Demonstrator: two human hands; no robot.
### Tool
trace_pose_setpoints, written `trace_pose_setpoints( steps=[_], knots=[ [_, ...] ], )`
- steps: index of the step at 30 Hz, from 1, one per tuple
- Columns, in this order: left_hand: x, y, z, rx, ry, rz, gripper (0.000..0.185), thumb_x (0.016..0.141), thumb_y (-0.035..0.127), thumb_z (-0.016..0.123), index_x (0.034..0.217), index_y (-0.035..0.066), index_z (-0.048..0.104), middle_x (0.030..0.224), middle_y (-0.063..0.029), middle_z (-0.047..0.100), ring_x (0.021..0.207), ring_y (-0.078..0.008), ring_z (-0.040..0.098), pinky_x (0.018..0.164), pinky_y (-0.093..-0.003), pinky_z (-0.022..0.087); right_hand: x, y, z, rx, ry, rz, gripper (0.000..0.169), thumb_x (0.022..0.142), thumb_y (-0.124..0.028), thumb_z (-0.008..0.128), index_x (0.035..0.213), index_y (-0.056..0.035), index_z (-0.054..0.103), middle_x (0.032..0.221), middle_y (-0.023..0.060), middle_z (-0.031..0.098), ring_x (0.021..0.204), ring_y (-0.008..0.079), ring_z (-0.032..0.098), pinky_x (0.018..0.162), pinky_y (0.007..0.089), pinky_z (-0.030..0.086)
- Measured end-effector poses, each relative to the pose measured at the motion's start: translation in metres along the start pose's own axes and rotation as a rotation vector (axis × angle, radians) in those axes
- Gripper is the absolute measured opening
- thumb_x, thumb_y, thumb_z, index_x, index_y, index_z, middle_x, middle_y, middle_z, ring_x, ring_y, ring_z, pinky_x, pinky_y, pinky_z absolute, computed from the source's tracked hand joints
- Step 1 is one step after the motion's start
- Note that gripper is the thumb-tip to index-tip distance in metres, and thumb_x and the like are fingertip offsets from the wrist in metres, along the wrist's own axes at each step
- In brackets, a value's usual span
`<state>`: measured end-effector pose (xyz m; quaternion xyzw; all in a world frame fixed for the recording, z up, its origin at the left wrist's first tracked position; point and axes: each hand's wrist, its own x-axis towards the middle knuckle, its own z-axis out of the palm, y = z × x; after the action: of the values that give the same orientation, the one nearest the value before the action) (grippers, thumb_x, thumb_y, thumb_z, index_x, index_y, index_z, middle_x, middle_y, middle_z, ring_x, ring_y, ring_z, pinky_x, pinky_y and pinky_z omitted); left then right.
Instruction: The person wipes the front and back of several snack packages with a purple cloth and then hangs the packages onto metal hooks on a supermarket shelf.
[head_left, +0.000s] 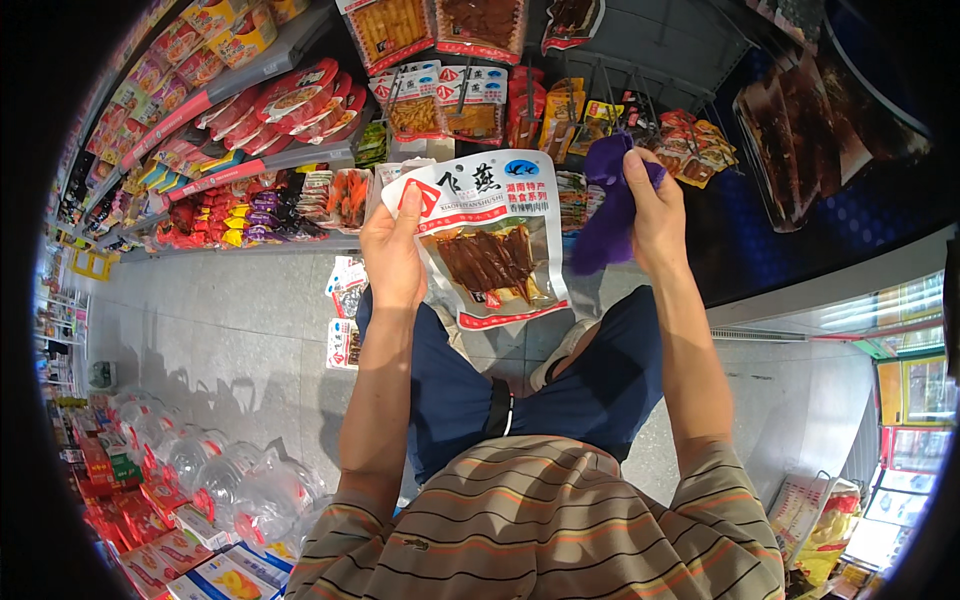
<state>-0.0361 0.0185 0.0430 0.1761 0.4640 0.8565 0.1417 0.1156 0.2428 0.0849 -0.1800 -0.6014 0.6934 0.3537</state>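
Observation:
My left hand (396, 259) pinches the upper left corner of a flat snack pouch (491, 259), thumb on its printed front. Dark brown strips of food show through the pouch's clear window, and its white top bears writing. To the right, a purple cloth (606, 225) hangs from my right hand (654, 206), gripped between thumb and fingers beside the pouch. Cloth and pouch look apart. More pouches of similar design (343, 343) lie on the floor, left of my knee.
Hooks ahead carry hanging snack packs (472, 101). Stocked shelves (262, 165) with bowls and bags run along the left. Large clear plastic bottles (195, 454) and boxes (161, 559) stand behind on the left. A dark display panel (780, 247) and glass-door coolers (919, 390) are on the right.

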Motion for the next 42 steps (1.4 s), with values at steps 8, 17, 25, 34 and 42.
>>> trace_pose_setpoints(
  steps=[8, 17, 25, 34, 42],
  knots=[
    [-0.001, 0.005, 0.003, -0.142, 0.0, -0.181, 0.025, 0.099, 0.017, 0.06, 0.114, -0.002, 0.064, 0.109, -0.0093, 0.069, 0.098, -0.0139, 0.065, 0.089, -0.0305, 0.05, -0.014, 0.009, -0.002, -0.038, -0.16, 0.073, 0.033, 0.099, -0.022, 0.059, 0.124, -0.0008, 0.062, 0.106, 0.0028, 0.067, 0.091, 0.007, 0.06, 0.08, 0.0219, 0.048],
    [-0.002, 0.011, 0.023, 0.041, -0.093, -0.169, 0.024, 0.098, 0.02, 0.063, 0.111, 0.0, 0.065, 0.106, -0.0063, 0.069, 0.095, -0.0109, 0.063, 0.086, -0.0273, 0.049, -0.02, -0.014, 0.017, -0.448, -0.245, -0.013, 0.029, 0.088, -0.023, 0.074, 0.103, 0.0009, 0.071, 0.094, 0.0032, 0.068, 0.079, 0.0064, 0.057, 0.071, 0.0229, 0.046],
    [0.0, 0.029, 0.025, 0.109, -0.216, -0.105, 0.024, 0.099, 0.017, 0.06, 0.112, -0.002, 0.066, 0.103, -0.0066, 0.07, 0.093, -0.0097, 0.063, 0.083, -0.026, 0.05, -0.019, -0.002, 0.017, -0.27, -0.124, -0.039, 0.025, 0.09, -0.024, 0.072, 0.081, -0.0007, 0.069, 0.065, -0.0075, 0.054, 0.062, -0.0004, 0.044, 0.055, 0.0191, 0.032],
    [-0.01, 0.028, 0.037, -0.042, -0.377, -0.268, 0.045, 0.103, 0.026, 0.053, 0.137, -0.001, 0.044, 0.119, -0.0033, 0.062, 0.101, -0.0078, 0.061, 0.086, -0.0242, 0.048, -0.006, 0.0, -0.007, 0.032, -0.026, -0.003, 0.024, 0.09, -0.023, 0.073, 0.081, -0.0009, 0.069, 0.068, -0.0073, 0.056, 0.06, -0.0001, 0.043, 0.054, 0.0191, 0.032],
    [-0.012, 0.003, 0.054, 0.106, -0.315, -0.22, 0.025, 0.098, 0.017, 0.061, 0.116, -0.001, 0.065, 0.111, -0.005, 0.069, 0.098, -0.0074, 0.06, 0.087, -0.0244, 0.045, 0.004, -0.012, -0.021, -0.154, -0.021, -0.126, 0.026, 0.09, -0.025, 0.072, 0.088, 0.0016, 0.071, 0.074, -0.0049, 0.062, 0.067, 0.0012, 0.049, 0.059, 0.0196, 0.038]
  ],
)
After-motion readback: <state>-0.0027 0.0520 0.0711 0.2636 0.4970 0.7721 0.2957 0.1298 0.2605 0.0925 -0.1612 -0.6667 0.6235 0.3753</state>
